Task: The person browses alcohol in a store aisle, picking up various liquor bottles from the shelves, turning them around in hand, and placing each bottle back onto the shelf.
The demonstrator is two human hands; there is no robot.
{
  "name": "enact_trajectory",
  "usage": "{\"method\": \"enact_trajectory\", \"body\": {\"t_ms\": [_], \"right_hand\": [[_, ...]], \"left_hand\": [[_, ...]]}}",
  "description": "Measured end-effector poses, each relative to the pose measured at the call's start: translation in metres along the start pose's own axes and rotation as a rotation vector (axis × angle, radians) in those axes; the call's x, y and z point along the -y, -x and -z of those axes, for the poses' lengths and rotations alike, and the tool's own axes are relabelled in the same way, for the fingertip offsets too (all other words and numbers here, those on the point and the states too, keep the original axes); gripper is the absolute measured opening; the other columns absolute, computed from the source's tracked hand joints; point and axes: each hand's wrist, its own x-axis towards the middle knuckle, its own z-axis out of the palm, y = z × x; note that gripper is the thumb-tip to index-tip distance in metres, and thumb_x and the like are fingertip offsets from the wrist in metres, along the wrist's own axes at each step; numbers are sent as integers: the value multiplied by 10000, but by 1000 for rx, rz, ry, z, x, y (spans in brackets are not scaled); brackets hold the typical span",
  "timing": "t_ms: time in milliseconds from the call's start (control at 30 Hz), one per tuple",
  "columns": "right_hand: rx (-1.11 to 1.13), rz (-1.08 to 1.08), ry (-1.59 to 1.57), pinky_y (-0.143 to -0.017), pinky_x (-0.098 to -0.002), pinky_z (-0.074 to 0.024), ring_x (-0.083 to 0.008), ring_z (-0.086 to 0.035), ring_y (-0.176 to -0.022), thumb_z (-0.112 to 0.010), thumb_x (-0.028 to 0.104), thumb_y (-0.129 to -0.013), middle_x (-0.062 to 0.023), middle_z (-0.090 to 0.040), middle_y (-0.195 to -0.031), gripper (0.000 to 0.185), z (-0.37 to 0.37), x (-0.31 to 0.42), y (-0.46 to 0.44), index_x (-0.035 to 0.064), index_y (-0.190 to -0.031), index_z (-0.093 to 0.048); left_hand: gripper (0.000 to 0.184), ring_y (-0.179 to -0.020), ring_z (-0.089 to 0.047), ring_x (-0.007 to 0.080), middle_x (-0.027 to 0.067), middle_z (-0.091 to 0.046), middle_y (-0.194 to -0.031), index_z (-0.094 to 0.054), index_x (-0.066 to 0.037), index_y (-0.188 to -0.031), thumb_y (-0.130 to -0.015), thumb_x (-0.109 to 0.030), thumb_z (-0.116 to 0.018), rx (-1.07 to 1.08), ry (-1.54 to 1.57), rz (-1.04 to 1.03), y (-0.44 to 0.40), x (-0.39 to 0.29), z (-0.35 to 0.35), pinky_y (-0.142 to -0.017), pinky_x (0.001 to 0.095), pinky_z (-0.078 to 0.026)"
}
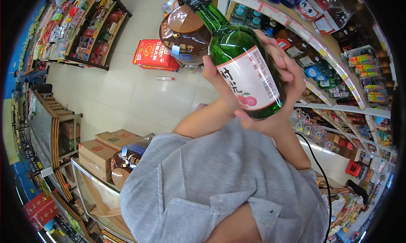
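Note:
A green glass bottle (238,43) with a dark cap is held up in front of my chest, its neck leaning to the upper left. Its pale label (249,79) shows dark writing, a barcode and pink fruit. My left hand (223,87) is closed on the bottle's left side, with one digit up along the glass; its other fingers are hidden behind the bottle. On the right, my right hand (287,84) wraps round the lower part and base, with its fingers curled along the side.
Shelves of bottles (296,48) curve along the right. Beyond the held bottle stands a big brown jar (179,25), beside a red bag (154,54). A small clear item (165,78) lies on the floor. Cardboard boxes (97,158) sit at lower left. A black cable (321,171) hangs at my right.

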Motion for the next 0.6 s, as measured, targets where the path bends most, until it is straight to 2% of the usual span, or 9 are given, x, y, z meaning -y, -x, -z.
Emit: {"method": "enact_trajectory", "body": {"t_ms": [100, 200, 267, 367, 600], "right_hand": [[9, -12, -58, -1132, -563, -355, -447, -418, -1381, -944, 214, -608, -250, -402, -1426, 1118, 0, 2, 4, 29, -1469, -255], [6, -27, -118, -1131, -545, -367, -431, -417, -1386, -947, 216, -618, -251, -391, -1441, 1132, -2, 5, 6, 22, -1477, -236], [-7, -14, -177, -1129, -536, -375, -426, -417, -1387, -949, 224, -627, -246, -387, -1447, 1139, -5, 6, 5, 17, -1481, -225], [2, 25, -194, -1115, -527, -397, -422, -426, -1380, -950, 251, -639, -252, -383, -1449, 1135, -6, 4, 10, 10, -1478, -223], [63, 30, -150, -1097, -515, -420, -415, -450, -1360, -939, 260, -650, -279, -391, -1437, 1113, -4, 12, 10, 10, -1468, -229]], "left_hand": [[1064, -899, -697, 395, 294, -614, -1061, -413, 38, -1288, -768, -887, -489, 60, -54, -119, -1, 6, 4, -785, 425, -613], [1074, -892, -694, 399, 318, -624, -1056, -422, 33, -1286, -759, -901, -484, 51, -59, -140, 5, 7, 0, -776, 431, -611], [1070, -1024, -649, 478, 376, -590, -1124, -379, 48, -1306, -758, -851, -565, 189, -59, -127, 7, 2, 10, -863, 511, -585], [1104, -1051, -640, 506, 405, -588, -1099, -357, 67, -1322, -753, -851, -587, 255, -150, -183, 14, 1, 17, -869, 532, -584], [1136, -944, -662, 475, 396, -595, -1066, -357, 90, -1370, -786, -872, -511, 339, -367, -300, 17, -6, 19, -805, 524, -585]]}}
